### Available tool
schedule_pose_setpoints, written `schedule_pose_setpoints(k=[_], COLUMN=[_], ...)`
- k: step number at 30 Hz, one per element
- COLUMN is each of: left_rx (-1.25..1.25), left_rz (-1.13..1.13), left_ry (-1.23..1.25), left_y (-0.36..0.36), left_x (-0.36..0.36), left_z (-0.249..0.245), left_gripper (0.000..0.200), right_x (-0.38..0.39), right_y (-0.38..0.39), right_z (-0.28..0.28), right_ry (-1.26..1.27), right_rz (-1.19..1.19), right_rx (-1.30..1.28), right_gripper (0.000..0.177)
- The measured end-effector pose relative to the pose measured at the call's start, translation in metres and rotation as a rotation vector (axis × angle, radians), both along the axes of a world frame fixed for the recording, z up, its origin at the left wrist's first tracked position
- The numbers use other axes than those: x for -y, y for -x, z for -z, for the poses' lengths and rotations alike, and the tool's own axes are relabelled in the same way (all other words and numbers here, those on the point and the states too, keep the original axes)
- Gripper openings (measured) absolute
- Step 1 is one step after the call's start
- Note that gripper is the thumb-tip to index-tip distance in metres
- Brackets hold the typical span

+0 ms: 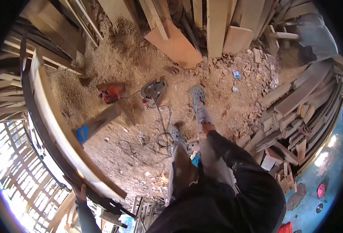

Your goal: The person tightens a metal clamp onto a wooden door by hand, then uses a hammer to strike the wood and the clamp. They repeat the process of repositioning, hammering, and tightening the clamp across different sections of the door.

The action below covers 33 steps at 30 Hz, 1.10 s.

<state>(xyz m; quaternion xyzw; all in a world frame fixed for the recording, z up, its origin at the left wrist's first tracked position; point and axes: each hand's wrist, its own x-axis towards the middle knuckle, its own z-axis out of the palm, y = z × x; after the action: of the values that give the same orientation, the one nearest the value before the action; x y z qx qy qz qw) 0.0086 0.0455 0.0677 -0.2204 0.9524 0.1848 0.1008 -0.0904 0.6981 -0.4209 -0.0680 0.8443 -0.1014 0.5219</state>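
At the lower left, my left hand (80, 192) is closed around the edge of a long dark plank (42, 126). A long pale plank (62, 130) lies along it, and both look curved in this wide view. Part of the fingers is hidden behind the wood. My right hand (207, 129) rests on my leg near the knee, small in view, with nothing seen in it. On the ground ahead of my feet sit a circular saw (154, 92) and a red power tool (111, 93), with black cords (161, 141) around them.
Sawdust and wood chips (128, 58) cover the ground. Boards (218, 27) lean along the far side. Stacked offcuts (296, 124) fill the right. A board with a blue patch (82, 134) lies left of the saw. A blue sheet (309, 194) is at the lower right.
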Motion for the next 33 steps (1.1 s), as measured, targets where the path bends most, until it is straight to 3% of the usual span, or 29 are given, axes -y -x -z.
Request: schedule_pose_setpoints(k=[2, 4, 5, 6, 7, 8, 9, 10, 12, 14, 16, 18, 20, 22, 25, 27, 29, 32, 33], left_rx=[0.226, 0.276, 0.323, 0.375, 0.416, 0.458, 0.494, 0.523, 0.575, 0.61, 0.634, 0.639, 0.628, 0.616, 0.566, 0.51, 0.428, 0.255, 0.172], left_rz=[0.034, 0.011, 0.046, 0.079, 0.077, 0.077, 0.046, 0.015, -0.053, -0.106, -0.147, -0.176, -0.194, -0.188, -0.184, -0.176, -0.164, -0.117, -0.088], left_ry=[0.02, 0.125, 0.212, 0.296, 0.335, 0.373, 0.379, 0.377, 0.354, 0.344, 0.331, 0.325, 0.317, 0.304, 0.274, 0.248, 0.207, 0.126, 0.087], left_y=[-0.021, 0.007, -0.001, -0.015, -0.014, -0.013, -0.007, 0.003, 0.027, 0.046, 0.057, 0.064, 0.069, 0.074, 0.064, 0.056, 0.044, 0.02, 0.015], left_x=[0.036, 0.007, 0.02, 0.032, 0.029, 0.026, 0.02, 0.013, -0.007, -0.019, -0.027, -0.031, -0.028, -0.027, -0.024, -0.019, -0.015, -0.004, -0.001], left_z=[-0.005, -0.018, -0.021, -0.027, -0.032, -0.037, -0.04, -0.037, -0.03, -0.028, -0.025, -0.024, -0.028, -0.028, -0.033, -0.035, -0.03, -0.026, -0.022], left_gripper=[0.104, 0.106, 0.101, 0.097, 0.101, 0.104, 0.104, 0.104, 0.104, 0.103, 0.103, 0.103, 0.103, 0.103, 0.102, 0.102, 0.102, 0.102, 0.101], right_x=[-0.022, -0.028, -0.025, -0.02, -0.015, -0.007, -0.005, -0.01, 0.009, 0.011, 0.026, 0.024, 0.018, 0.011, -0.002, -0.028, -0.074, -0.111, -0.117], right_y=[0.06, 0.144, 0.196, 0.261, 0.309, 0.381, 0.434, 0.481, 0.55, 0.604, 0.624, 0.617, 0.606, 0.583, 0.537, 0.505, 0.474, 0.428, 0.412], right_z=[0.064, 0.116, 0.137, 0.128, 0.155, 0.125, 0.144, 0.215, 0.192, 0.237, 0.238, 0.291, 0.301, 0.263, 0.178, 0.106, 0.056, -0.023, -0.059], right_ry=[0.219, 0.263, 0.177, 0.158, 0.174, 0.293, 0.259, 0.348, 0.182, -0.024, -0.148, -0.136, -0.14, -0.032, 0.281, 0.42, 0.249, 0.216, 0.143], right_rz=[0.122, 0.333, 0.319, 0.443, 0.479, 0.615, 0.606, 0.588, 0.545, 0.42, 0.168, 0.384, 0.39, 0.377, 0.524, 0.389, 0.226, 0.355, 0.384], right_rx=[-0.049, 0.059, -0.219, -0.237, -0.541, -0.486, -0.545, -0.796, -0.813, -0.495, -0.185, -0.308, -0.37, -0.479, -0.994, -1.227, -1.113, -1.251, -1.161], right_gripper=[0.088, 0.08, 0.076, 0.076, 0.068, 0.062, 0.06, 0.059, 0.058, 0.057, 0.046, 0.04, 0.046, 0.039, 0.034, 0.032, 0.039, 0.047, 0.048])
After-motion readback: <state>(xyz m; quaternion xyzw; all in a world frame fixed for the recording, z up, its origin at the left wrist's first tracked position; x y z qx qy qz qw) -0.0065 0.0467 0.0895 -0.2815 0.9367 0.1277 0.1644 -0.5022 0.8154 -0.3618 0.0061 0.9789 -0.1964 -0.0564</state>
